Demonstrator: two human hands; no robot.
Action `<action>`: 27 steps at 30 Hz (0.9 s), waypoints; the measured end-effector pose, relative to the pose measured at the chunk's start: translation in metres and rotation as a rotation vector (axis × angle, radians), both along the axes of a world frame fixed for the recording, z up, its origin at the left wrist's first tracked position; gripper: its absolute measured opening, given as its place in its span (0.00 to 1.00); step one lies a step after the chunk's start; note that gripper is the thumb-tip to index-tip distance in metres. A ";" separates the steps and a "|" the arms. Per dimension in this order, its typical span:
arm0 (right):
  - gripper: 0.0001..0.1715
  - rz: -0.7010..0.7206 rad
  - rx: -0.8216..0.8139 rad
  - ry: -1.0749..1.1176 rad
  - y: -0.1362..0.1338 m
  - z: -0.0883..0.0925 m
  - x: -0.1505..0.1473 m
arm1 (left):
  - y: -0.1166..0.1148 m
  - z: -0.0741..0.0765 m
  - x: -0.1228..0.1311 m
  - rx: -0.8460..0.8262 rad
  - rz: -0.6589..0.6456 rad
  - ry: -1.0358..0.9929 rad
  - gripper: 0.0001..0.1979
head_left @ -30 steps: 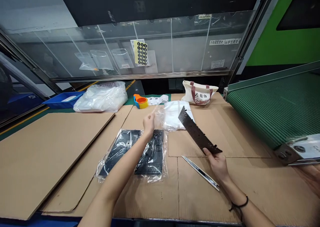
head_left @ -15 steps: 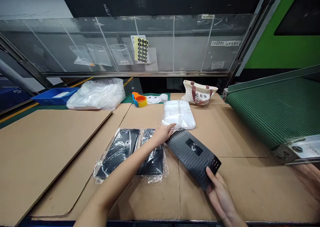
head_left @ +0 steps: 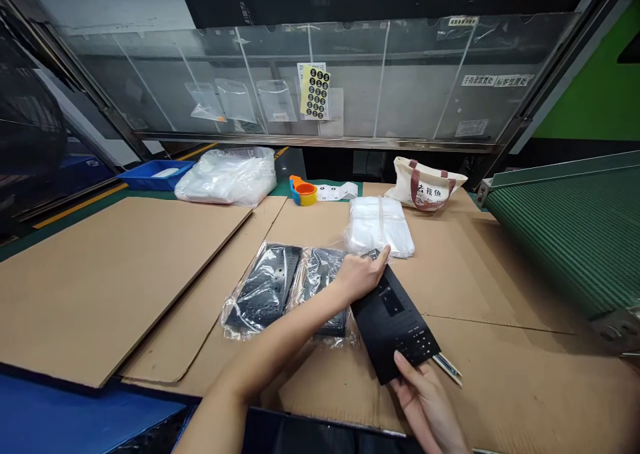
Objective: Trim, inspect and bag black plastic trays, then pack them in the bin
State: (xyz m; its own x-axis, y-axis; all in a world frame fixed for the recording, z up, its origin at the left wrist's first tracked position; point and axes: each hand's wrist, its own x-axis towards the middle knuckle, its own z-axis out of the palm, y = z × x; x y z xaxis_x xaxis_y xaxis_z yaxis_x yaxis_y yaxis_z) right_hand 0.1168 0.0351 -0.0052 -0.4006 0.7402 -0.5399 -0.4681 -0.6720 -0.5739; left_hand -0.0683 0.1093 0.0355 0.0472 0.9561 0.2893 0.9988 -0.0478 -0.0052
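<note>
Just on the near side of the white pack (head_left: 380, 226), a black panel (head_left: 385, 331) slants between the person's two hands, pierced with small holes toward its near end. From where I stand, the right hand (head_left: 420, 394) has a firm grip on that near end, thumb laid over the top face. The left hand (head_left: 363, 274) is at the panel's far end, beside the pack's front edge, index finger stretched out; its other fingers are curled, and I cannot tell whether its grip has closed on anything.

Left of the pack and a little nearer the person, two bagged panels (head_left: 265, 284) lie side by side in clear, shiny film, the left forearm crossing over one. A slim tool (head_left: 451, 371) pokes out from under the held panel, nearer the person than the pack; the rest of it is hidden.

Behind the pack to the right sits a tote (head_left: 425, 186); behind it to the left, a colourful tape ring (head_left: 303, 193) with a paper strip (head_left: 336, 191) beside it. Well right of the pack, a green conveyor (head_left: 575, 234) borders the cardboard-covered surface (head_left: 520, 381).
</note>
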 end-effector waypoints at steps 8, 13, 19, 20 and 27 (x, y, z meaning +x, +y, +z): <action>0.26 -0.022 -0.002 -0.009 0.000 0.005 0.008 | -0.016 -0.002 0.006 0.153 -0.136 0.176 0.21; 0.26 -0.171 -0.059 0.000 -0.008 0.005 0.000 | -0.024 0.000 0.016 0.123 -0.151 0.154 0.23; 0.24 -0.089 -0.074 0.020 -0.019 0.001 -0.010 | -0.032 0.008 0.024 0.035 -0.175 0.137 0.22; 0.24 -0.144 -0.066 0.018 -0.019 0.001 -0.010 | -0.034 0.009 0.026 0.027 -0.190 0.137 0.22; 0.24 -0.068 0.067 -0.004 -0.009 0.000 -0.010 | -0.053 0.007 0.042 0.124 -0.269 0.103 0.22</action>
State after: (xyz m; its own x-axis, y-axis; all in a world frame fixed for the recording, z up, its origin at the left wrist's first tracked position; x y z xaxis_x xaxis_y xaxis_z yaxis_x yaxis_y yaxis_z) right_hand 0.1068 0.0263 -0.0055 -0.3464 0.8003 -0.4894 -0.5092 -0.5985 -0.6185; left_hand -0.0258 0.0564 0.0424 0.3292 0.8629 0.3835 0.9442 -0.3035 -0.1277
